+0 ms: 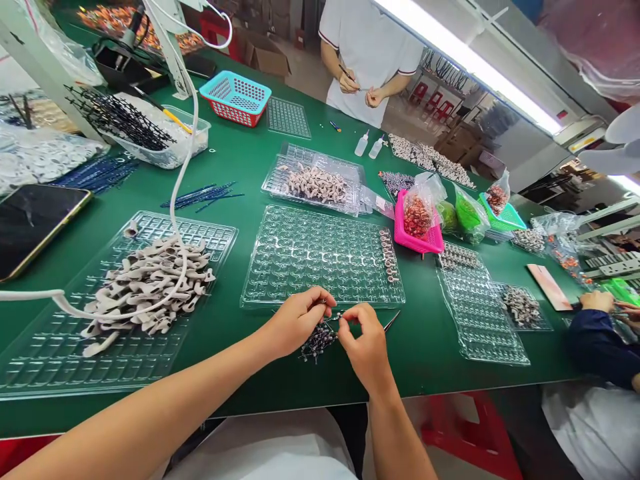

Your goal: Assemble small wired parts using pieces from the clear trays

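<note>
Close together over a small pile of dark metallic parts point(318, 341) are both of my hands. The fingertips of my left hand point(305, 319) are pinched, and those of my right hand point(364, 340) are pinched too, with a thin, small piece showing between them; its shape is too small to tell. A pointed tool point(393, 321) lies just right of my right hand. Beyond my hands lies a clear moulded tray point(320, 253), with a column of small pinkish parts point(388, 256) along its right side.
Grey-beige parts point(150, 280) are heaped on a tray at left, under a white cable point(181, 193). A phone point(37, 223) lies far left. Behind are another parts tray point(280, 175) and a pink basket point(417, 239). One person point(373, 40) stands opposite; another's sleeve point(600, 343) is at right.
</note>
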`<state>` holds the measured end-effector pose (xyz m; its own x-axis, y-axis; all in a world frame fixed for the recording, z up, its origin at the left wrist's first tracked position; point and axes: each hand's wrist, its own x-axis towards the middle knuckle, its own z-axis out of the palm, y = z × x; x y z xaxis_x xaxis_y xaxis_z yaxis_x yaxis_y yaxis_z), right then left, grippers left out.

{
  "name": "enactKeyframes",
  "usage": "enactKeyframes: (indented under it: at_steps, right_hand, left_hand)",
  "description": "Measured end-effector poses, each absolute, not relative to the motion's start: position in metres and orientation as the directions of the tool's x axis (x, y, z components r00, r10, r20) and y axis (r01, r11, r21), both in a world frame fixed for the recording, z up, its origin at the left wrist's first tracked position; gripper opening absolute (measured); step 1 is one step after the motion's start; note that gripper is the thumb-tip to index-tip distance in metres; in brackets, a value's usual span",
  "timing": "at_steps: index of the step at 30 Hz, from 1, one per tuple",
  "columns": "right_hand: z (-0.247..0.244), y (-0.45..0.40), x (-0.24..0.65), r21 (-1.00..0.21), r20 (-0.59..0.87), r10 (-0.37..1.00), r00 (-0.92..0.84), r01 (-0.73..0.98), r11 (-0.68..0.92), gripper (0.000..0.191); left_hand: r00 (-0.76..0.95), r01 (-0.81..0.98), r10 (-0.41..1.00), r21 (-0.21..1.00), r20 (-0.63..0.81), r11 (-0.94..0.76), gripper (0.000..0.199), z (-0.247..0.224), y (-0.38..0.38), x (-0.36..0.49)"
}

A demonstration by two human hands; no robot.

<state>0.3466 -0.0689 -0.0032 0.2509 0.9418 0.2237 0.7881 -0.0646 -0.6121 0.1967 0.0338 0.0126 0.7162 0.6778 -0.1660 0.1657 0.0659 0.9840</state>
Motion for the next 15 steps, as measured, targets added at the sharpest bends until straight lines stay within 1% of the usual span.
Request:
enactKeyframes:
  at_steps: [2,3,5,7,10,13,15]
  right_hand:
    - [0.001,-0.076,0.348,-0.817,0.176,0.916,0.360,0.573,-0.068,0.005]
    - [0.002,-0.079,0.348,-0.894,0.151,0.898,0.413,0.445,-0.054,0.005]
    - [0.001,-0.083,0.346,-0.979,0.106,0.861,0.498,0.205,0.001,0.010]
    - [-0.002,-0.086,0.341,-0.998,0.062,0.837,0.543,0.033,0.053,0.013]
    - [-0.005,-0.085,0.332,-0.987,0.007,0.824,0.566,-0.128,0.096,0.015]
    - [-0.007,-0.083,0.323,-0.967,-0.020,0.809,0.588,-0.217,0.134,0.017]
    - [-0.009,-0.081,0.319,-0.969,-0.011,0.798,0.602,-0.204,0.141,0.018]
  left_hand:
    - [0.725,0.163,0.668,0.984,-0.168,0.071,0.018,0.016,0.030,0.198]
    - [0.737,0.156,0.654,0.985,-0.169,0.078,0.018,0.018,0.027,0.198]
    - [0.774,0.142,0.607,0.984,-0.180,0.111,0.021,0.023,0.021,0.200]
    - [0.813,0.132,0.546,0.978,-0.201,0.164,0.026,0.025,0.016,0.201]
    - [0.847,0.104,0.474,0.950,-0.240,0.295,0.031,0.022,0.012,0.203]
    - [0.867,0.084,0.414,0.899,-0.279,0.429,0.033,0.015,0.012,0.205]
    - [0.872,0.080,0.387,0.867,-0.301,0.492,0.034,0.013,0.013,0.205]
